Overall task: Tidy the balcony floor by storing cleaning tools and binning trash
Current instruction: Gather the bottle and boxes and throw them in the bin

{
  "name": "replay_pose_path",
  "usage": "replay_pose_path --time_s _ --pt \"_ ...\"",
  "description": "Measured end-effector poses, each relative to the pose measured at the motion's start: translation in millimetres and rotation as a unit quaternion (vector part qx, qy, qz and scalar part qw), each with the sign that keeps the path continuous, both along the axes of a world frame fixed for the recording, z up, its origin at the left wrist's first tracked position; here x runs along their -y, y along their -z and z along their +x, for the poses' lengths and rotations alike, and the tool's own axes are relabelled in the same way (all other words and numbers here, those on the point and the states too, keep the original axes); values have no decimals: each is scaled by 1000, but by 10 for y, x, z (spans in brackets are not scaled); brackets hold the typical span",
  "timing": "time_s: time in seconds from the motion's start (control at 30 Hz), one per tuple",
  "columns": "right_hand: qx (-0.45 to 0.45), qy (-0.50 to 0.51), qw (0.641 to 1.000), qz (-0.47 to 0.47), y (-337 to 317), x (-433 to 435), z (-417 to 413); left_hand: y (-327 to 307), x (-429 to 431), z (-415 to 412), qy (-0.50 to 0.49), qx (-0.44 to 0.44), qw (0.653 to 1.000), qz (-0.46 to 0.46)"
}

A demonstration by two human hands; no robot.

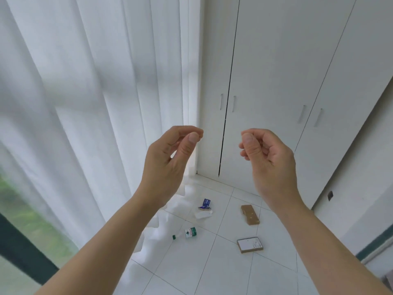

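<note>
Currently both bare hands are lifted in the middle of the view, above the white tiled floor (212, 271). The left hand (168, 158) has its fingers curled, and the thumb tip meets the tip of the forefinger; nothing can be seen between them. The right hand (270, 160) is also curled, with the thumb lying against the bent fingers, and it holds nothing visible. The two hands are near each other but apart, and they touch no object.

The trash lies on the floor below and beyond the hands. A crumpled blue and white packet (205, 203) is on the far left of the group, and a crumpled piece of white paper (203, 214) lies just beside it, on its near side. Nearer, a clear plastic bottle with a green cap and a green and white label (187, 232) lies on its side, the cap pointing left, close to the hem of the long white curtain (85, 103). To the right, a long brown cardboard box (250, 215) lies flat. Nearer than it lies a flat brown box with a white label on top (250, 244), well apart from the bottle.

At the far side stands a tall white cabinet (276, 60) with its doors closed.
</note>
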State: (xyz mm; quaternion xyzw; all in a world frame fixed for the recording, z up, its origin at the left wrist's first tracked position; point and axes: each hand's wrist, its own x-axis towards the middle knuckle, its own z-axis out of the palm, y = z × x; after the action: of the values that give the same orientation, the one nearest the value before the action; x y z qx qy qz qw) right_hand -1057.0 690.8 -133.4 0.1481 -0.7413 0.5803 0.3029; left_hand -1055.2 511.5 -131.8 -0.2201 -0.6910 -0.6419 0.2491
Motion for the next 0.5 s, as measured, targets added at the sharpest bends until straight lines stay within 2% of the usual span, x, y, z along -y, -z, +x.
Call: replay_pose_path --time_s 0.33,0.5 --pt "8 -47 999 1 70 130 -1193 53 45 -1100 -45 4 999 -5" --pt "3 -50 999 1 39 217 -1818 12 98 -1717 -38 -5 999 -1"
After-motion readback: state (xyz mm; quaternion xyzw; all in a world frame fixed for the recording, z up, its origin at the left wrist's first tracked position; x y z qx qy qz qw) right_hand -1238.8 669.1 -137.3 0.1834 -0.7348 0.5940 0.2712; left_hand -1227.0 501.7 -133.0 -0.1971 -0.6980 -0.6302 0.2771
